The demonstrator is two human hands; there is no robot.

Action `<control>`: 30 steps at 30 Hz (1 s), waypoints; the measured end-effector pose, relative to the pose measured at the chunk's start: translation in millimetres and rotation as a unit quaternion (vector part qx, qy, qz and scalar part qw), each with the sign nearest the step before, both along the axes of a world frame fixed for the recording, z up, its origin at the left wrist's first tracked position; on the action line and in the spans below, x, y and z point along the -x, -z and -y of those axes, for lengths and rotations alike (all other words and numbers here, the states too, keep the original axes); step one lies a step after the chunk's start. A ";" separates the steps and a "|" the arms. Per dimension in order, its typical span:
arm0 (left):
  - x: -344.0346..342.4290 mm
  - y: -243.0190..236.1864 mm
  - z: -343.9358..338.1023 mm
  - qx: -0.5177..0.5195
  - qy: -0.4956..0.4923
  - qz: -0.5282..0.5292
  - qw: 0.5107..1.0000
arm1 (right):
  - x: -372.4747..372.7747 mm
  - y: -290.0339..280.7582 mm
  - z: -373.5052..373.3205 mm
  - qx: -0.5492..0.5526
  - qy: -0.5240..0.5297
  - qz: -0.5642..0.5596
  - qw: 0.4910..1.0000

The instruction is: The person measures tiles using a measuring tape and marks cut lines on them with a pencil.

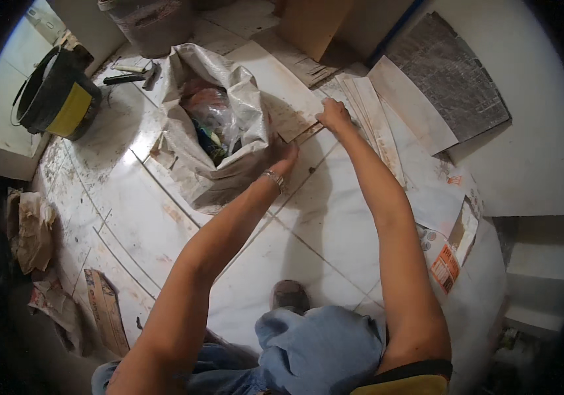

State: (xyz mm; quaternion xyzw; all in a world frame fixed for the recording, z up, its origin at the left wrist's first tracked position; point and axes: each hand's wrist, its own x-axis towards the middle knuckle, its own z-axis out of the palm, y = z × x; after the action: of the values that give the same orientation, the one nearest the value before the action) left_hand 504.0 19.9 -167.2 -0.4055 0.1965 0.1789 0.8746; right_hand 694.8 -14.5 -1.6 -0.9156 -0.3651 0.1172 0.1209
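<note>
A pale rectangular tile [280, 85] lies at a slant beyond the right side of a white woven sack [193, 155]. My right hand [334, 115] is closed round the tile's near right corner. At its near left corner is my left hand [284, 158], wearing a metal watch at the wrist; it grips the tile's edge, its fingers partly hidden in the shadow beside the sack. The sack stands upright with its mouth rolled back, holding clear plastic [219, 112] and other crumpled waste.
Narrow tile strips [375, 122] lie right of my right hand, near a leaning dark grey panel [450, 79]. A black bucket [74, 105] with a yellow patch and a hammer-like tool [130, 76] are at left. An opened carton [450, 243] lies right; torn paper [35, 230] lies left.
</note>
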 end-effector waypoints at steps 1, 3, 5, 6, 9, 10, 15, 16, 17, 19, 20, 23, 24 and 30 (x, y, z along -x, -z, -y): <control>-8.0 16.0 0.5 0.164 -0.057 0.081 0.982 | -1.8 3.8 1.9 -0.031 -0.014 0.007 0.999; -18.9 22.9 1.7 -0.247 0.024 -0.125 0.961 | -4.5 10.3 3.1 -0.039 -0.036 0.014 0.998; -17.8 0.3 8.4 -0.500 0.127 -0.314 0.797 | -10.5 13.6 0.7 -0.083 -0.012 0.007 0.996; -14.7 -20.6 11.0 -0.578 0.179 -0.370 0.705 | -15.5 14.2 -0.8 -0.072 -0.009 -0.002 0.997; -2.7 -95.9 13.8 -0.615 0.227 -0.404 0.638 | -37.5 9.8 -2.4 -0.067 -0.011 0.012 0.998; 1.1 -118.7 14.1 -0.597 0.228 -0.392 0.662 | -44.4 6.4 -1.0 -0.070 -0.009 -0.063 0.996; 2.1 -189.3 -4.2 -0.591 0.257 -0.256 0.720 | -45.8 -18.9 23.0 -0.182 0.125 -0.352 0.910; 0.4 -198.0 -3.7 -0.591 0.242 -0.248 0.729 | -35.2 -23.6 28.1 -0.184 0.111 -0.363 0.907; -0.9 -206.5 -0.4 -0.591 0.227 -0.240 0.736 | -23.1 -27.9 32.7 -0.310 0.154 -0.473 0.811; 1.0 -223.8 11.7 -0.592 0.217 -0.196 0.751 | 1.4 -38.2 42.9 -0.427 0.188 -0.561 0.684; 2.3 -233.3 18.5 -0.592 0.207 -0.150 0.764 | 14.4 -42.6 46.0 -0.446 0.195 -0.566 0.665; 23.5 -259.0 56.1 -0.615 0.186 -0.181 0.745 | 45.0 -60.6 83.9 -0.470 0.206 -0.584 0.630; 33.5 -267.0 62.4 -0.684 0.212 -0.172 0.676 | 54.1 -66.7 99.5 -0.496 0.190 -0.592 0.607; 116.1 -312.5 84.8 -0.914 0.244 -0.066 0.319 | 96.5 -112.8 174.6 -0.576 0.155 -0.597 0.537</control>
State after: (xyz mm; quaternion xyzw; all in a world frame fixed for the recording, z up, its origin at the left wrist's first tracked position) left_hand 387.9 -64.9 145.3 0.7296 0.0561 0.0503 0.6797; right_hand 598.3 -189.0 111.2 -0.4082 -0.0497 0.3809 0.8281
